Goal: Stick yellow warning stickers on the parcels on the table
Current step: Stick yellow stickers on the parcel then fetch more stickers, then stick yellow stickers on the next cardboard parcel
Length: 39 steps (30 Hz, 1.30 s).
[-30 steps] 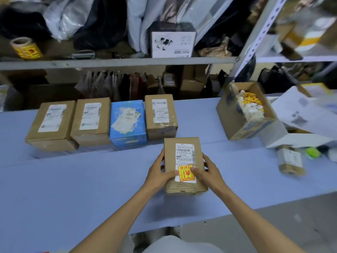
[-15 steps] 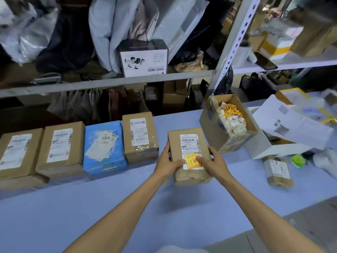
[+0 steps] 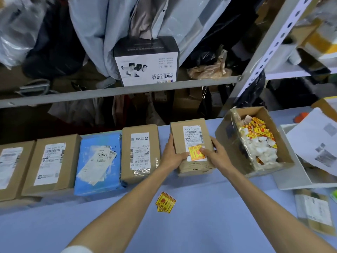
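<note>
A brown parcel (image 3: 189, 132) with a white label and a yellow warning sticker (image 3: 196, 153) lies at the right end of the parcel row. My left hand (image 3: 171, 155) grips its left side, thumb on top. My right hand (image 3: 217, 154) holds its right side, thumb pressed on the sticker. To its left sit a brown parcel (image 3: 140, 152), a blue parcel (image 3: 98, 161) and two more brown parcels (image 3: 51, 165), none showing a yellow sticker. A small stack of loose yellow stickers (image 3: 165, 202) lies on the blue table (image 3: 200, 225).
An open cardboard box (image 3: 255, 141) of stickers and backing scraps stands right of the held parcel. Papers on a white tray (image 3: 313, 143) lie further right. A small wrapped parcel (image 3: 315, 212) sits at the near right. Shelving (image 3: 116, 92) runs behind the row.
Both hands have carried the stickered parcel away from me, to the right end of the row beside the open box. The loose stickers on the table have come into view.
</note>
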Motion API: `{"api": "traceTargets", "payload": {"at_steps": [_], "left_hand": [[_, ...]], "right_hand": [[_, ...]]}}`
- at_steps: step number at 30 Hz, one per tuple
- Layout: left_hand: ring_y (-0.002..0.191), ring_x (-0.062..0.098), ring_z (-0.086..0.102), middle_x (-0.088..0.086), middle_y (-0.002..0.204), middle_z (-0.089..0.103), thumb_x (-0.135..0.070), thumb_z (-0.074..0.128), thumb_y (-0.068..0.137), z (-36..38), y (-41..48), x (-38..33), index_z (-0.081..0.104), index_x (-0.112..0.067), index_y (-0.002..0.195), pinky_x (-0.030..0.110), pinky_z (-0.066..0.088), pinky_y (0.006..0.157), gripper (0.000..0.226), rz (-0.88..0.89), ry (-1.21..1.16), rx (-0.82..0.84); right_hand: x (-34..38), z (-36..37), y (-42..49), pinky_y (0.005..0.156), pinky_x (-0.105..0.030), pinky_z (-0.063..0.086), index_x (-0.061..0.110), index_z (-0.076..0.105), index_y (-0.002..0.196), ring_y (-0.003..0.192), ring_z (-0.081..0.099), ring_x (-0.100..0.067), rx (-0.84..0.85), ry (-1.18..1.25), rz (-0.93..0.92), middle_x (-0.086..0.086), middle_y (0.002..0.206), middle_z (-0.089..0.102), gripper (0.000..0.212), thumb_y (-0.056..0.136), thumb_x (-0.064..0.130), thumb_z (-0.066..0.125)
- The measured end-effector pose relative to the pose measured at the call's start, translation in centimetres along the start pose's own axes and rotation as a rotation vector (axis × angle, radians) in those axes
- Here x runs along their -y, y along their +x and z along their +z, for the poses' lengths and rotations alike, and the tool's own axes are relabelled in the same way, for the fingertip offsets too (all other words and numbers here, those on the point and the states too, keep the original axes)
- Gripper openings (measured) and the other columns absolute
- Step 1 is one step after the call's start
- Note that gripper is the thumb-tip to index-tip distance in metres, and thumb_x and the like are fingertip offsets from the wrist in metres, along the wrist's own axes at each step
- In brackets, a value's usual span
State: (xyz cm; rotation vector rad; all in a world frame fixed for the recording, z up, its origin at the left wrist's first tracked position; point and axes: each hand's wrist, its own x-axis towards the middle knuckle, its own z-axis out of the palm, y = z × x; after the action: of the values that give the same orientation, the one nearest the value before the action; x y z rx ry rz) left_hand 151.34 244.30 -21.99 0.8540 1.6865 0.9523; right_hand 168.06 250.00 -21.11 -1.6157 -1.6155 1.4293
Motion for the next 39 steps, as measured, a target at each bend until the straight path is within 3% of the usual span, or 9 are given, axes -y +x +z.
{"api": "traceTargets", "payload": {"at_steps": [10, 17, 20, 23, 26, 29, 32, 35, 39], "left_hand": [[0.126, 0.021, 0.046, 0.003, 0.134, 0.046, -0.020, 0.076, 0.077, 0.1, 0.7, 0.8, 0.021, -0.026, 0.147, 0.043, 0.044, 0.104, 0.089, -0.021, 0.157, -0.002], [0.120, 0.019, 0.048, 0.004, 0.132, 0.048, -0.007, 0.060, 0.087, -6.3, -3.1, 0.1, 0.050, -0.015, 0.131, 0.027, 0.038, 0.099, 0.045, 0.246, 0.449, -0.203], [0.123, 0.024, 0.042, 0.007, 0.133, 0.043, -0.005, 0.056, 0.087, -11.2, -4.6, 1.4, 0.047, -0.012, 0.132, 0.026, 0.034, 0.097, 0.046, 0.170, 0.662, -0.311], [0.122, 0.033, 0.041, 0.012, 0.129, 0.041, -0.010, 0.053, 0.088, -15.0, -5.4, 3.2, 0.042, -0.008, 0.131, 0.041, 0.042, 0.096, 0.044, -0.004, 0.802, -0.329], [0.123, 0.032, 0.045, 0.013, 0.133, 0.043, -0.021, 0.054, 0.092, -17.0, -5.5, 4.6, 0.042, -0.007, 0.134, 0.042, 0.042, 0.099, 0.046, -0.051, 0.776, -0.254], [0.108, 0.028, 0.056, 0.009, 0.117, 0.057, -0.024, 0.057, 0.087, -17.1, -5.1, 4.6, 0.054, -0.010, 0.117, 0.039, 0.047, 0.090, 0.032, -0.059, 0.694, -0.177], [0.103, 0.023, 0.058, 0.005, 0.113, 0.060, -0.037, 0.067, 0.080, -16.6, -4.2, 4.7, 0.054, -0.011, 0.114, 0.041, 0.050, 0.088, 0.044, -0.093, 0.578, -0.157], [0.108, 0.025, 0.057, 0.007, 0.118, 0.058, -0.043, 0.075, 0.070, -15.9, -3.4, 5.2, 0.050, -0.010, 0.119, 0.042, 0.050, 0.089, 0.064, -0.101, 0.508, -0.169], [0.113, 0.025, 0.055, 0.009, 0.123, 0.055, -0.029, 0.080, 0.071, -15.3, -4.0, 4.6, 0.041, -0.008, 0.123, 0.040, 0.050, 0.092, 0.068, -0.093, 0.374, -0.195]], "right_hand": [[-0.6, 0.5, 0.7, 0.083, -0.029, 0.049, 0.017, 0.048, 0.133, 0.100, 0.061, -0.016, 0.033, -0.009, 0.024, 0.000, 0.121, 0.062, 0.050, 0.087, 0.016, 0.067], [2.8, 2.5, -0.5, 0.096, -0.041, 0.041, 0.008, 0.035, 0.140, 0.129, 0.037, -0.032, -0.023, -0.844, -0.291, -0.015, 0.142, 0.037, 0.060, 0.086, 0.009, 0.061], [5.0, 5.3, -1.9, 0.094, -0.042, 0.042, 0.006, 0.039, 0.138, 0.130, 0.034, -0.034, 0.058, -0.949, -0.405, -0.014, 0.145, 0.033, 0.057, 0.084, 0.004, 0.056], [6.4, 8.6, -2.6, 0.087, -0.042, 0.046, 0.004, 0.045, 0.130, 0.121, 0.042, -0.033, 0.160, -0.960, -0.489, -0.013, 0.135, 0.043, 0.048, 0.083, 0.004, 0.054], [7.1, 11.3, -2.8, 0.090, -0.041, 0.047, 0.005, 0.041, 0.135, 0.120, 0.047, -0.032, 0.254, -0.955, -0.487, -0.012, 0.134, 0.043, 0.048, 0.089, 0.011, 0.054], [6.9, 12.9, -2.4, 0.096, -0.040, 0.045, 0.002, 0.037, 0.136, 0.119, 0.050, -0.033, 0.319, -0.823, -0.340, -0.015, 0.133, 0.045, 0.051, 0.093, 0.024, 0.054], [6.4, 13.7, -2.1, 0.096, -0.043, 0.047, 0.005, 0.036, 0.132, 0.118, 0.054, -0.033, 0.372, -0.630, -0.171, -0.014, 0.132, 0.051, 0.060, 0.090, 0.039, 0.060], [6.2, 14.3, -2.4, 0.094, -0.037, 0.046, 0.006, 0.028, 0.138, 0.120, 0.055, -0.032, 0.408, -0.482, -0.071, -0.011, 0.135, 0.054, 0.064, 0.091, 0.032, 0.062], [6.1, 14.5, -3.1, 0.102, -0.041, 0.046, 0.009, 0.033, 0.137, 0.120, 0.055, -0.026, 0.335, -0.307, -0.006, -0.010, 0.136, 0.055, 0.062, 0.087, 0.019, 0.067]]}}
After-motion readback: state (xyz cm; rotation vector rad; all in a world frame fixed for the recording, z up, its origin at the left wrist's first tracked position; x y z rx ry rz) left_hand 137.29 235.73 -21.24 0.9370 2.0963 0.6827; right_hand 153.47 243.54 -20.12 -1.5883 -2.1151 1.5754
